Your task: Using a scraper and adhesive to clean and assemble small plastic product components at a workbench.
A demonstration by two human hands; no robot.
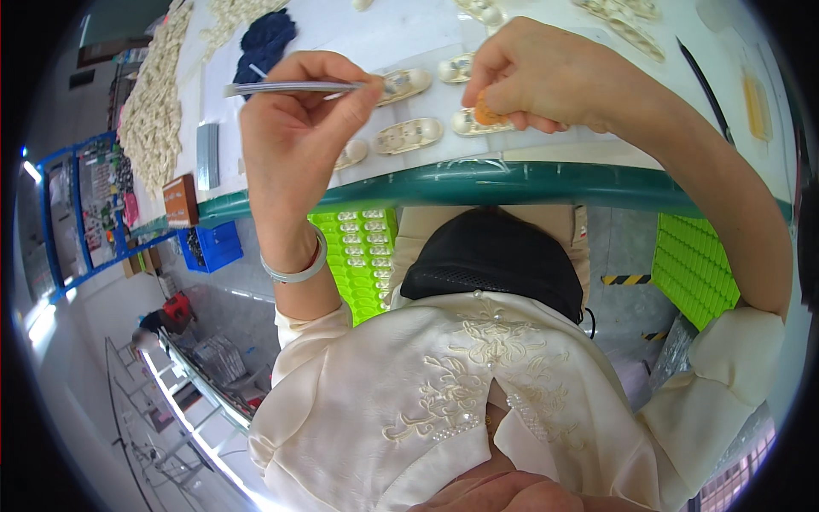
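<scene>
1. Left hand (pixel 294 119) is clenched around metal tweezers (pixel 290 87), thumb and forefinger pinching the shaft. The tweezers lie nearly level, with the tip end toward the right hand.
2. The tweezer tip sits at the near end of a cream oval part (pixel 403 84) on the white worktable (pixel 546 149). Cannot tell if the tip touches it.
3. Right hand (pixel 533 72) is curled, fingertips pinching a small orange piece (pixel 486 113). The piece is pressed down on another cream oval part (pixel 478 125) directly under the fingers.
4. Between the two grips lies one more oval part (pixel 409 135), just below the tweezer tip. Another (pixel 458 67) is just left of the right knuckles. A smaller one (pixel 351 154) is partly hidden behind the left wrist.
5. Silver bangle (pixel 299 271) sits on the left wrist, below the grip.
6. Beyond the left hand, away from the person: dark blue cloth (pixel 266 41), and a long heap of cream parts (pixel 153 102) along the table's left side.
7. Right of the right forearm: thin black rod (pixel 704 81) lying on the table, and an orange strip (pixel 755 107) near the far edge.
8. Below the table's teal edge (pixel 512 181), under the left hand: bright green tray (pixel 363 256) loaded with rows of the oval parts. A second green tray (pixel 693 269), ridged, is under the right elbow.
9. Person wears a cream embroidered blouse (pixel 461 392).
</scene>
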